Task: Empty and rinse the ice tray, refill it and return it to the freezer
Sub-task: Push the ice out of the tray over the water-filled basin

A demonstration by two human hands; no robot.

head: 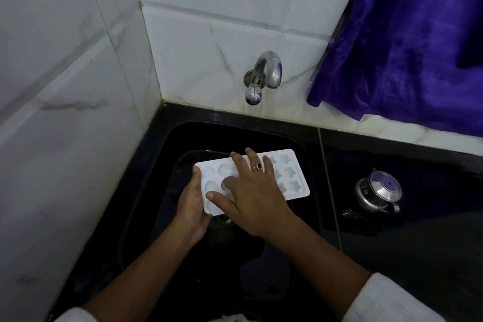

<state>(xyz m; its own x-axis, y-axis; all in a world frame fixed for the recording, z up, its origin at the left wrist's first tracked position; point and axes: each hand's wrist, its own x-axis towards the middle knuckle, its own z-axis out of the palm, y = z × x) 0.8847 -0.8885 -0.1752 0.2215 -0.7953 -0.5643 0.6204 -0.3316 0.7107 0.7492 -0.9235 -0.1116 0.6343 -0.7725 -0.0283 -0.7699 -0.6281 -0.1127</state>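
Over a black sink, the left hand grips the white plastic ice tray by its left end; the right hand lies flat on top, fingers spread.

Note that the ice tray is plain white with star-shaped and rounded moulds, set against the glossy black sink and black countertop. The wall tiles are white with faint grey marble veining, and the cloth hanging at your right is deep purple. The tap and steel pot are silver, the ring carries a black stone, and your sleeve is white.
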